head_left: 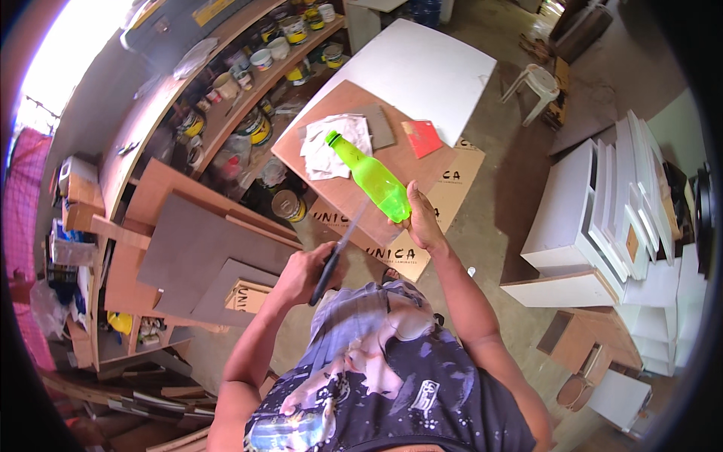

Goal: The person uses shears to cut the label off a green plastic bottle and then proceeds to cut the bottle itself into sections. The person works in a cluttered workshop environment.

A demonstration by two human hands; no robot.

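My right hand (418, 215) grips the base of a translucent bright green plastic bottle (367, 175), tilted with its capped neck up-left over white rags (316, 158). My left hand (307, 271) is closed round the dark handle of a long-bladed knife (345, 237), blade pointing up-right toward the bottle. Below them is a brown wooden board (395, 173) bearing the rags, a grey square piece (382, 124) and a red sheet (424, 140). It lies over printed cardboard (440, 211) and beside a white panel (444, 68).
A curved shelf (226, 113) of paint tins and pots runs along the left, above leaning grey and brown boards (188, 245). Stacked white panels and cabinets (565, 233) stand on the right, a white plastic stool (539, 81) at back right, and timber offcuts (158, 399) lie lower left.
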